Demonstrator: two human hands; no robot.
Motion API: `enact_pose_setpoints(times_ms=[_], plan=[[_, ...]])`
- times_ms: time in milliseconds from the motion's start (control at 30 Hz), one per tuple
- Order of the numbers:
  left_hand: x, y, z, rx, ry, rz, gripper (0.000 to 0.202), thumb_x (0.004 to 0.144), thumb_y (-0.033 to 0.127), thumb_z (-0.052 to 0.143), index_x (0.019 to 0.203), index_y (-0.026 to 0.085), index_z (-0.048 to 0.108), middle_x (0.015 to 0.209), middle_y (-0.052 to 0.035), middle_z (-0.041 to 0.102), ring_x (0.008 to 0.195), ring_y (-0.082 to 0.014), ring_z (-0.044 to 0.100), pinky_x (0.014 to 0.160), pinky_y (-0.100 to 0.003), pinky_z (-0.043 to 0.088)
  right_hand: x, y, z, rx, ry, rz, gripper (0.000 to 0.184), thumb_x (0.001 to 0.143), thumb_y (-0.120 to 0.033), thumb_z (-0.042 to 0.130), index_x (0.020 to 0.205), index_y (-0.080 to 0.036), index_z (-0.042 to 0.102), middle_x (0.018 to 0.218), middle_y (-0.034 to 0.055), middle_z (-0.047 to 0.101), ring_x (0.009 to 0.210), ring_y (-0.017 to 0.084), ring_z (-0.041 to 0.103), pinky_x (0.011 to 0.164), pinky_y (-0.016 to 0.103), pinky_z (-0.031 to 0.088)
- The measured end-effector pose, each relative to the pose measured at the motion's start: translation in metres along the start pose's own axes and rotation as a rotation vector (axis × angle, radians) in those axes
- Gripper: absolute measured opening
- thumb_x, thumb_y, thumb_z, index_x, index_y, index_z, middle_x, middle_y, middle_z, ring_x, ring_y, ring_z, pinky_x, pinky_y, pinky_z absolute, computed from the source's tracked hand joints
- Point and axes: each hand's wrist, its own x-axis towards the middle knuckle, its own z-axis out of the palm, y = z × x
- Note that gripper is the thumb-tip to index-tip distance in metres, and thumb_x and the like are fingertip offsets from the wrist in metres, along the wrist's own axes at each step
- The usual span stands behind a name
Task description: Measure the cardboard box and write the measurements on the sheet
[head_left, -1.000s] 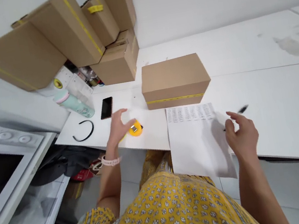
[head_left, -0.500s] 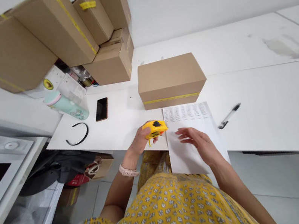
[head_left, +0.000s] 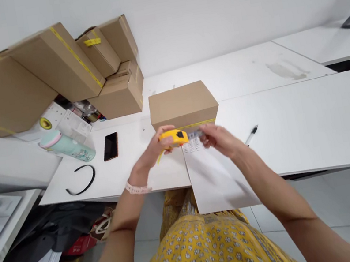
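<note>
My left hand [head_left: 153,150] grips a yellow tape measure [head_left: 173,138], lifted above the white table [head_left: 295,128]. My right hand [head_left: 218,139] pinches the tape's end [head_left: 195,134], drawn a short way out of the case. Both hands hover just in front of a closed cardboard box [head_left: 182,105] with yellow tape on its front. Under them a printed sheet of paper [head_left: 216,177] hangs over the table's near edge.
A black pen [head_left: 251,134] lies right of the paper. A black phone [head_left: 111,146], a mint bottle [head_left: 66,145] and a black curved band [head_left: 82,187] lie to the left. Several cardboard boxes [head_left: 59,65] are stacked at the back left corner.
My right hand put the pen down on the table, then came over to the tape measure. My left hand picked the tape measure up and raised it in front of the box.
</note>
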Motion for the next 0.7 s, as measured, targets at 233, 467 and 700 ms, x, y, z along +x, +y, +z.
enact_pose_setpoints(times_ms=[233, 467, 700], plan=[[0.065, 0.051, -0.111, 0.037, 0.219, 0.050, 0.040, 0.074, 0.047, 0.071, 0.099, 0.017, 0.065, 0.080, -0.0044, 0.071, 0.052, -0.0109, 0.051, 0.042, -0.023, 0.029, 0.096, -0.084, -0.090, 0.075, 0.230, -0.181, 0.029, 0.090, -0.033, 0.070, 0.071, -0.021, 0.051, 0.061, -0.0051, 0.048, 0.057, 0.009, 0.043, 0.055, 0.023, 0.039], [0.090, 0.034, -0.172, 0.044, 0.227, -0.076, 0.039, 0.073, 0.045, 0.071, 0.099, 0.017, 0.064, 0.074, -0.0031, 0.070, 0.047, -0.0115, 0.052, 0.039, -0.021, 0.030, 0.139, -0.053, -0.110, -0.250, 0.411, -0.068, 0.029, 0.092, -0.030, 0.060, 0.067, -0.021, 0.049, 0.061, -0.0024, 0.051, 0.061, 0.012, 0.047, 0.064, 0.026, 0.045], [0.104, 0.025, -0.176, 0.030, 0.160, -0.101, 0.040, 0.072, 0.044, 0.074, 0.102, 0.018, 0.066, 0.079, -0.0049, 0.072, 0.052, -0.0132, 0.057, 0.040, -0.021, 0.034, 0.157, -0.037, -0.096, -0.382, 0.444, -0.066, 0.027, 0.085, -0.041, 0.068, 0.074, -0.021, 0.054, 0.079, 0.0022, 0.063, 0.076, 0.016, 0.057, 0.070, 0.028, 0.048]])
